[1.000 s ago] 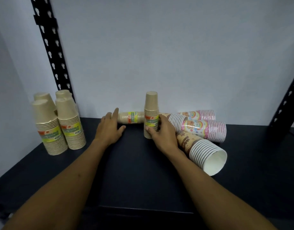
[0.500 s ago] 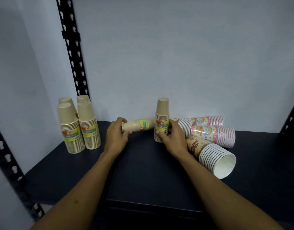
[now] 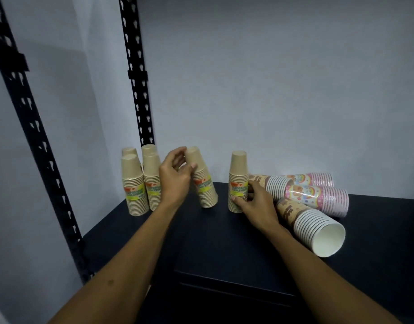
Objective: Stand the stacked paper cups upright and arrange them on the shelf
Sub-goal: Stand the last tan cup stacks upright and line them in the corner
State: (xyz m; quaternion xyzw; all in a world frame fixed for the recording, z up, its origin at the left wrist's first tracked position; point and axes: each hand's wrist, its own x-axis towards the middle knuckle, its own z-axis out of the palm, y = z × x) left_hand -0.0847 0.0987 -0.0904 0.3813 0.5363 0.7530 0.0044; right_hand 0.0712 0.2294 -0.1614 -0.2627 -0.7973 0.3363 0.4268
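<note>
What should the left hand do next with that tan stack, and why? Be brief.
Probably set it down flat. The left hand holds the tan stack tilted, its base on or just above the shelf, apart from the upright group to the left. Then slide it beside them.

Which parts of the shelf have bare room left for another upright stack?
Free: the dark shelf top in front of both hands, and the gap between the tan cup stack in the left hand and the tan stack at the right hand. Crowded: the back-left standing tan stacks and the toppled patterned stacks on the right.
</note>
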